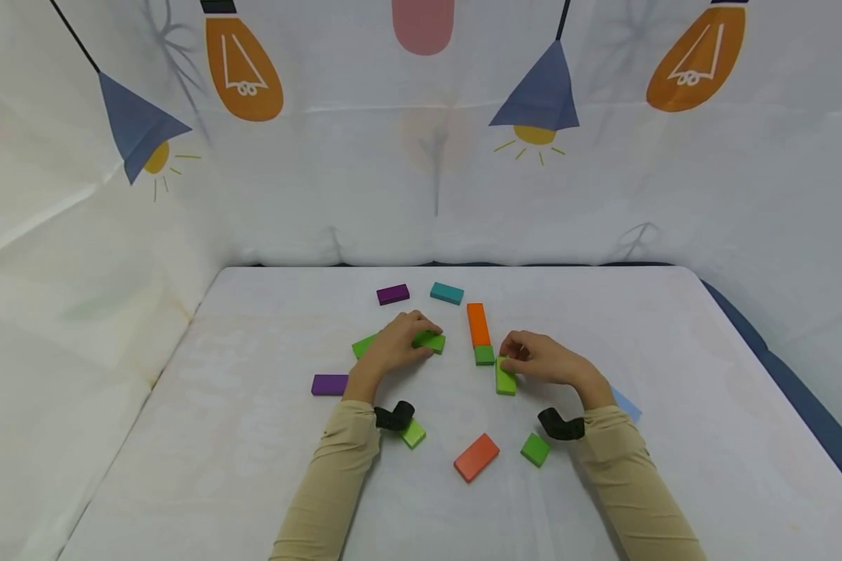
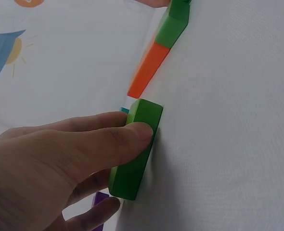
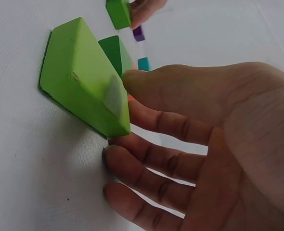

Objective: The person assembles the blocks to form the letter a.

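My left hand [image 1: 395, 344] pinches a green block [image 2: 135, 166] between its thumb and fingers, left of the table's middle. Another green block [image 1: 362, 345] lies partly hidden behind that hand. To the right, my right hand [image 1: 549, 360] holds a light green block [image 1: 506, 382] by its far end, thumb on the near side, the other fingers loosely bent; the block lies on the table [image 3: 21, 144]. Just beyond it, a small green block [image 1: 484, 356] touches the near end of a long orange block [image 1: 478, 323].
A dark purple block [image 1: 393, 294] and a teal block [image 1: 447, 294] lie at the back. Around the arms are a purple block [image 1: 329, 385], a yellow-green block [image 1: 414, 435], a red-orange block [image 1: 476, 457], a green block [image 1: 535, 449] and a light blue piece [image 1: 626, 403].
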Available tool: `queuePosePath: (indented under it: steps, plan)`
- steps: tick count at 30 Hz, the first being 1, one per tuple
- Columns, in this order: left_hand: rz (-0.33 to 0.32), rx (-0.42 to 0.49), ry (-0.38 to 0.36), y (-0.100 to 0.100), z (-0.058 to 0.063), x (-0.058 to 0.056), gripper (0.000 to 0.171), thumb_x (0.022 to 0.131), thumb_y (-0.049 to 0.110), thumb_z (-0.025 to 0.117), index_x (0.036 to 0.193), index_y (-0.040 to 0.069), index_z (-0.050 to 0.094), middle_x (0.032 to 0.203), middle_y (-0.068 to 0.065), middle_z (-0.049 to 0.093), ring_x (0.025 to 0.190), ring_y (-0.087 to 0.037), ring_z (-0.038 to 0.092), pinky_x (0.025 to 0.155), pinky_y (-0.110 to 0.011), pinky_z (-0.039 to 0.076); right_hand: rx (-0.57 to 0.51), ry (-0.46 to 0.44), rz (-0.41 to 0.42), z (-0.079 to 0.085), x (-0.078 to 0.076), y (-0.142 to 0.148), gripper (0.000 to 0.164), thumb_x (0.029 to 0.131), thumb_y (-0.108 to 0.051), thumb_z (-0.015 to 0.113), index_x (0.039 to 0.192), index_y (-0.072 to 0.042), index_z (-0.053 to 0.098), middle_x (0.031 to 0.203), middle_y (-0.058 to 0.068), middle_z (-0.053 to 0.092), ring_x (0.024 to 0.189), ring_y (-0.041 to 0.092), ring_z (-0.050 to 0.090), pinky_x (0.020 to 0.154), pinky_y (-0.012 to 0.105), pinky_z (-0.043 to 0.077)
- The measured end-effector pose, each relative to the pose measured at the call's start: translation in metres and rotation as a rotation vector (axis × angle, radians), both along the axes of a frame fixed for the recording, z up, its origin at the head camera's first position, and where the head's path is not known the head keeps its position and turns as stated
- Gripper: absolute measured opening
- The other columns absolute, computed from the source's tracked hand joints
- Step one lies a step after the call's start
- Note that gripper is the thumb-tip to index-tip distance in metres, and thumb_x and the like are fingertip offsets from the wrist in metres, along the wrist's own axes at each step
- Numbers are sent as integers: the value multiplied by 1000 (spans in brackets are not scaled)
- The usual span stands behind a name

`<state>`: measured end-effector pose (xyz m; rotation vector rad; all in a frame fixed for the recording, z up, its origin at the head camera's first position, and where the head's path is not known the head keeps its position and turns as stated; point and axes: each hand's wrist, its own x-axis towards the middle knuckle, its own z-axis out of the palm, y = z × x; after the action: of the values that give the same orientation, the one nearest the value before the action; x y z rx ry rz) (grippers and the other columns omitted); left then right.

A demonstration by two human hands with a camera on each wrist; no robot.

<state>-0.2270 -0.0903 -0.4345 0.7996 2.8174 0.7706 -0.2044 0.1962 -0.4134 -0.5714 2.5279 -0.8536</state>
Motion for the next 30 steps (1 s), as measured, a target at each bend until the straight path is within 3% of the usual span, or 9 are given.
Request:
queuePosePath:
  steps: [18, 30]
  plan:
    - [-21, -5, -26, 6, 1, 0, 35, 86, 19, 70, 120, 13, 65, 113, -6, 61, 105, -21, 54, 96, -36, 45, 15, 78, 17, 2, 7, 5, 23, 92, -22, 59, 110, -9, 57, 98, 4, 59, 90, 17, 53, 78, 32, 46]
    - [-42, 5, -39, 10, 3, 4, 35, 86, 20, 70, 120, 11, 65, 112, -6, 61, 102, -20, 54, 94, -35, 46, -34, 134, 65, 2, 9, 7, 21, 91, -9, 57, 113, -8, 56, 108, 4, 58, 101, 20, 53, 87, 39, 49]
